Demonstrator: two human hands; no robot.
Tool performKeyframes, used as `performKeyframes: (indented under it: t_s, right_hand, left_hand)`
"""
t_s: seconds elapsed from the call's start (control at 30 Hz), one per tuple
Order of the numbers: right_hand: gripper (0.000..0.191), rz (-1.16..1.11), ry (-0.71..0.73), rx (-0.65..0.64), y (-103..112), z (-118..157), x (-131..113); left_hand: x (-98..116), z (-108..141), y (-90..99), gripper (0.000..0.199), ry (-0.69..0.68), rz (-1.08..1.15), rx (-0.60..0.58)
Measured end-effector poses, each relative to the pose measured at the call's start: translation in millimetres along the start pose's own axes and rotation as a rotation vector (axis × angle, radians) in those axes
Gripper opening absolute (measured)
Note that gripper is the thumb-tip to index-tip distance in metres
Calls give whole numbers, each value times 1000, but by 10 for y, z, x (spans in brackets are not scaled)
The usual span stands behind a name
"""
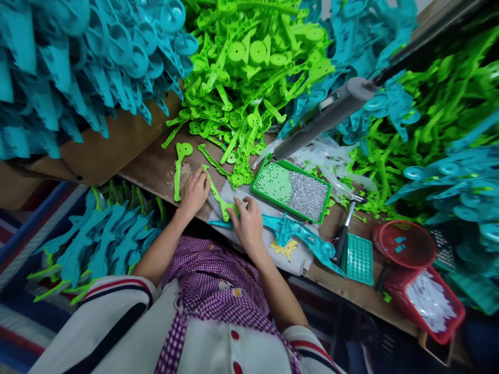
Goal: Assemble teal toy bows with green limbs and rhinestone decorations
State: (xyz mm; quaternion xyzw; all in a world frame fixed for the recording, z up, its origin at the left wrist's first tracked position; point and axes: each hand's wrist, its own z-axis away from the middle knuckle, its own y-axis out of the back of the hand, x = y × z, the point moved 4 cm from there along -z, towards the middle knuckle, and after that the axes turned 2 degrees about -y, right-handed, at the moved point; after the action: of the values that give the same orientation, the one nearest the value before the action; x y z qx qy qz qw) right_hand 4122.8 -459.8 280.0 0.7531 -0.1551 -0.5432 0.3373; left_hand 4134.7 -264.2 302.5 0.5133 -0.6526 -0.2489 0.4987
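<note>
A lime-green plastic part (218, 196), long and thin with a widened end, lies at a slant between my hands on a grey cloth. My left hand (196, 192) closes its fingertips on the narrow upper end. At the wide lower end, my right hand (249, 223) pinches the part between thumb and fingers. Beneath and to the right of my right hand, a long blue plastic part (298, 234) rests on the cloth. Another green part (179, 169) lies on the table by my left hand, and one more (220, 166) lies beyond my fingers.
A green tray (326, 205) holds many small metal pieces. Above it hangs a grey power screwdriver (327, 117). To the right are a hammer (345, 231), a teal tray (359, 259) and red baskets (405, 244). Green parts (253, 57) and blue parts (97, 57) are heaped behind.
</note>
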Motion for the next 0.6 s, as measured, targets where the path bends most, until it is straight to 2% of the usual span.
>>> performKeyframes:
  t_s: [0.07,0.17,0.37,0.6]
  right_hand:
    - [36,89,152,-4,-16,86,-30]
    - [38,138,326,-95,-82,191,-12]
    - [48,279,400,-178,-116,261,79]
    - [53,384,462,-189,-75,427,219]
  left_hand:
    - [13,4,-3,34,-4,-21,-2]
    - [18,9,-19,36,-18,-58,-11]
    - [5,25,-44,43,-12,-105,8]
    - [93,170,-80,43,-49,-68,6]
